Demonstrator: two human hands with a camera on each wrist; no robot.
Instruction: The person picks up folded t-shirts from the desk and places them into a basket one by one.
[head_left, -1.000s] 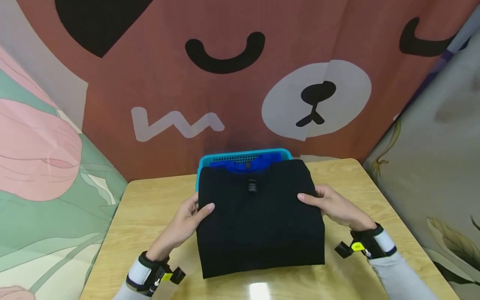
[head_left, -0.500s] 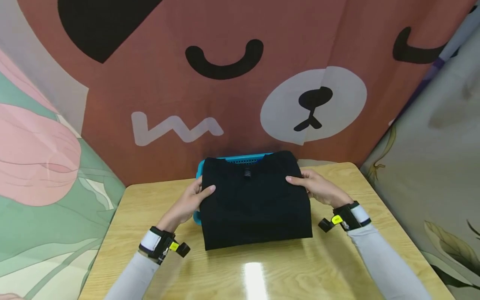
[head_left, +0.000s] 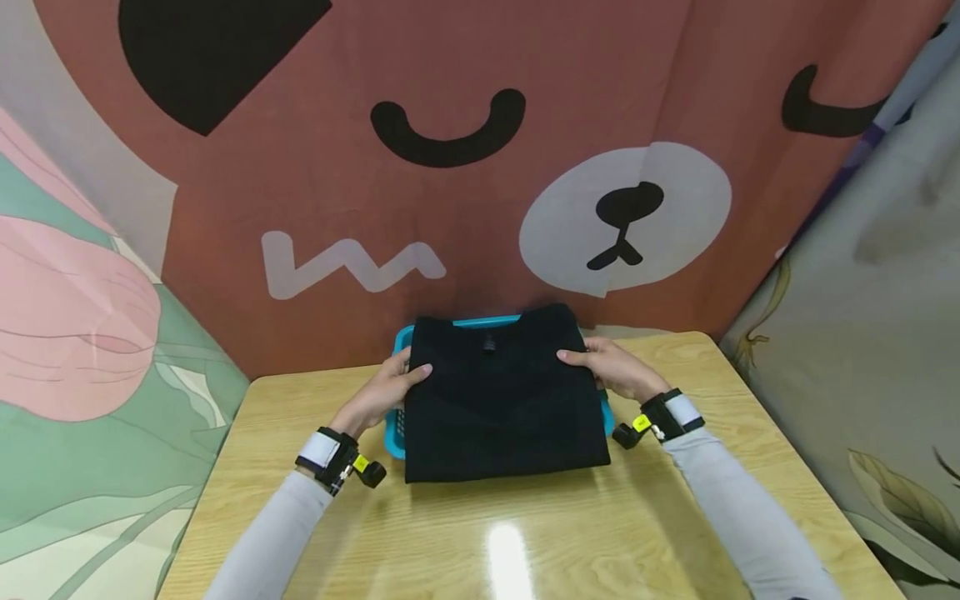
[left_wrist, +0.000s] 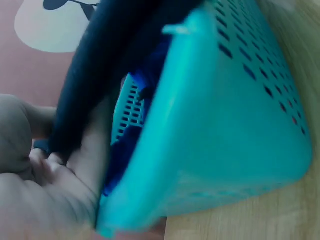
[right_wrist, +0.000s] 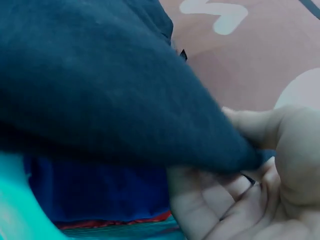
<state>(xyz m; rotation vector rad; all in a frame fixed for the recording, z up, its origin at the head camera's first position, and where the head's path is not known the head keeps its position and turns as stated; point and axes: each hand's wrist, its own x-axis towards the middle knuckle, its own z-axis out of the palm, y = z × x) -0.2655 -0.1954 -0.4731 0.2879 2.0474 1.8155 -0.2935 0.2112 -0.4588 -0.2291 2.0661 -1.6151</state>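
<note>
A folded black shirt point(head_left: 502, 400), with a small label at its neckline, is held over a turquoise plastic basket point(head_left: 395, 433) and covers most of it. My left hand point(head_left: 381, 392) grips the shirt's left edge, thumb on top and fingers beneath. On the opposite edge my right hand point(head_left: 618, 368) pinches the shirt the same way. Inside the basket, blue cloth point(right_wrist: 100, 192) lies under the shirt in the right wrist view, with a strip of red cloth point(right_wrist: 115, 223) below it. The left wrist view has the basket's rim point(left_wrist: 165, 115) right beside my left fingers.
The basket stands at the back of a light wooden table point(head_left: 450, 542), close to a brown curtain point(head_left: 337, 192) with a bear print. Patterned fabric hangs on the left point(head_left: 82, 375) and on the right point(head_left: 847, 333).
Both hands have carried the black shirt away from me, and it has come lower over the basket. The blue cloth seen earlier behind the neckline is now hidden in the head view.
</note>
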